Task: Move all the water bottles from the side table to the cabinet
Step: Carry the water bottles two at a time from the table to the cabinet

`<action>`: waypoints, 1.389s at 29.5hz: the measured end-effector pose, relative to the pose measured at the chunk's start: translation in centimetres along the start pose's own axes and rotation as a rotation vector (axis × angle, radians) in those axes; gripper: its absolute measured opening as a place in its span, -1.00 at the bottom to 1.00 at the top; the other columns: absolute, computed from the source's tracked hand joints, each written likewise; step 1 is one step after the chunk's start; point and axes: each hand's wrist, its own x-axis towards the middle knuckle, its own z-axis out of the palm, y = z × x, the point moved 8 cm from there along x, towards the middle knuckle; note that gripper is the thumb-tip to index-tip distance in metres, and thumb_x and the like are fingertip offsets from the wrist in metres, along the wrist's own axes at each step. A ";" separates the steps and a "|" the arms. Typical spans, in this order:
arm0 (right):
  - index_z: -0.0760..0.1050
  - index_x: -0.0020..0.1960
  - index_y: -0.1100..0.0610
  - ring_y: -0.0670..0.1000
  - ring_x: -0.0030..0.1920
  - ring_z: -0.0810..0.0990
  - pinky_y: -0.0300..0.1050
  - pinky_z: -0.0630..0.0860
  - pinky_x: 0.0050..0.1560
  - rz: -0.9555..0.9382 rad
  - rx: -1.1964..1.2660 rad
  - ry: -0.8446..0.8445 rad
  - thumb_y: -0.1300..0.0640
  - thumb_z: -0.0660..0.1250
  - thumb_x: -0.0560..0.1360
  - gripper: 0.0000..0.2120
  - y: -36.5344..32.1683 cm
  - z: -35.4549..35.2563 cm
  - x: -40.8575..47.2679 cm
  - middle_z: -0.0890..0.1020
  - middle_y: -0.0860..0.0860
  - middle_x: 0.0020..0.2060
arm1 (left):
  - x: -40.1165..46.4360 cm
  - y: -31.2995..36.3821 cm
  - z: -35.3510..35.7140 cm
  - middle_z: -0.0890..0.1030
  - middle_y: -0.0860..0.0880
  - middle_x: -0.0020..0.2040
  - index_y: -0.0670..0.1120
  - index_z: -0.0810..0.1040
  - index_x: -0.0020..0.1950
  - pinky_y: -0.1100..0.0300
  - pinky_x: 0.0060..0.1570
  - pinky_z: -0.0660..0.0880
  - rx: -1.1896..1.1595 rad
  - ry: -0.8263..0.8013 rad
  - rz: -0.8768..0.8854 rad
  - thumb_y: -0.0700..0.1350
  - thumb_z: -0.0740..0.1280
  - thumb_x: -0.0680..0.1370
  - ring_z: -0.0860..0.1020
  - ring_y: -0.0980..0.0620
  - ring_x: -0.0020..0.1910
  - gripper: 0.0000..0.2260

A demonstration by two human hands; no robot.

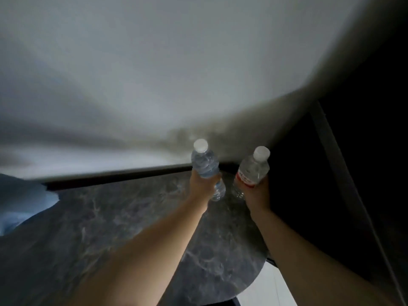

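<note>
- Two bare forearms reached forward from the near edge of the view, over a dark marbled round side table [110,228].
- The left hand [202,187] was wrapped closed around the lower body of a plain water bottle [205,162], white cap up, tilted slightly left. The bottle's base showed below the fist, above the table's far edge; whether it touched the top could not be told.
- The right hand [259,195] was closed around a red-labelled water bottle [254,171], fingers hidden behind it, cap up, tilted slightly right. It sat at the table's far right edge, just beside the other bottle but apart from it.
- No other bottles were visible on the table.
- Beyond the far edge ran a dark ledge [114,178], then a pale blurred wall [176,74]. To the right, a dark panel [331,173]; possibly the cabinet, too dim to say.
- Risks, as judged: low grips on thin plastic could let a bottle pivot or slip; poor light could make either bottle clip the dark panel edge when carried.
</note>
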 end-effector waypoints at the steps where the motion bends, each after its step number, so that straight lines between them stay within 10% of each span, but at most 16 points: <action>1: 0.47 0.26 0.33 0.20 0.25 0.56 0.08 0.45 0.31 -0.031 -0.036 -0.009 0.22 0.55 0.36 -0.46 0.2 0.9 1.3 0.59 0.24 0.20 | 1.3 -0.3 0.9 0.62 -0.11 -0.31 -0.25 0.52 -0.06 0.20 -0.32 0.56 -0.016 -0.005 0.005 -0.30 0.38 0.47 0.60 -0.05 -0.34 -0.91; 4: 0.46 0.27 0.34 0.15 0.28 0.55 -0.23 0.43 0.19 -0.107 -0.068 -0.022 0.19 0.56 0.35 -0.44 1.0 3.0 4.1 0.58 0.23 0.22 | 4.9 -1.7 2.7 0.55 -0.44 0.02 -0.42 0.41 0.20 -0.07 -0.10 0.56 -0.044 0.001 0.029 -0.27 0.37 0.47 0.56 -0.40 -0.03 -0.63; 6: 0.46 0.27 0.33 0.11 0.29 0.54 -0.35 0.38 0.16 -0.137 -0.034 -0.021 0.21 0.58 0.33 -0.42 1.3 3.6 5.1 0.57 0.20 0.24 | 6.3 -2.2 2.7 0.59 -0.29 0.11 -0.27 0.44 0.28 0.03 -0.03 0.56 -0.068 0.085 0.070 -0.22 0.43 0.45 0.60 -0.22 0.07 -0.57; 15: 0.36 0.39 0.29 0.10 0.39 0.46 0.05 0.40 0.39 -0.177 -0.035 -0.168 0.15 0.56 0.36 -0.31 1.6 4.6 6.5 0.50 0.17 0.35 | 7.0 -2.4 4.8 0.64 0.05 0.04 -0.02 0.46 0.22 0.48 -0.13 0.49 -0.073 0.069 0.312 -0.27 0.49 0.40 0.60 0.31 -0.03 -0.55; 24: 0.29 0.44 0.31 0.10 0.43 0.41 0.04 0.35 0.44 -0.163 -0.005 -0.213 0.30 0.57 0.32 -0.22 1.4 4.6 6.4 0.43 0.18 0.40 | 6.8 -1.8 4.5 0.54 -0.18 0.26 -0.21 0.35 0.38 -0.02 0.24 0.51 0.011 -0.019 0.355 -0.33 0.51 0.36 0.53 -0.04 0.25 -0.36; 30: 0.23 0.44 0.29 0.14 0.40 0.40 -0.21 0.35 0.32 -0.048 0.059 -0.191 0.40 0.51 0.35 -0.25 2.2 3.4 6.0 0.41 0.19 0.39 | 5.5 -1.7 3.8 0.51 0.02 0.25 0.03 0.33 0.32 0.22 0.18 0.50 0.003 -0.071 0.318 -0.33 0.50 0.38 0.51 0.16 0.20 -0.37; 34: 0.35 0.40 0.30 0.16 0.37 0.48 0.12 0.43 0.37 -0.136 0.006 -0.260 0.34 0.56 0.32 -0.29 -1.1 5.0 7.2 0.50 0.20 0.34 | 6.7 -0.1 4.2 0.58 -0.14 0.16 -0.12 0.40 0.30 0.04 0.12 0.57 0.101 -0.157 0.328 -0.27 0.49 0.39 0.57 -0.09 0.15 -0.47; 41: 0.34 0.39 0.29 0.12 0.39 0.46 0.06 0.42 0.39 -0.145 -0.046 -0.277 0.25 0.57 0.33 -0.29 -0.2 5.1 5.9 0.49 0.17 0.36 | 7.3 -1.9 2.4 0.56 -0.01 0.26 -0.03 0.37 0.39 0.22 0.03 0.45 0.164 -0.036 0.259 -0.11 0.53 0.38 0.52 0.09 0.15 -0.38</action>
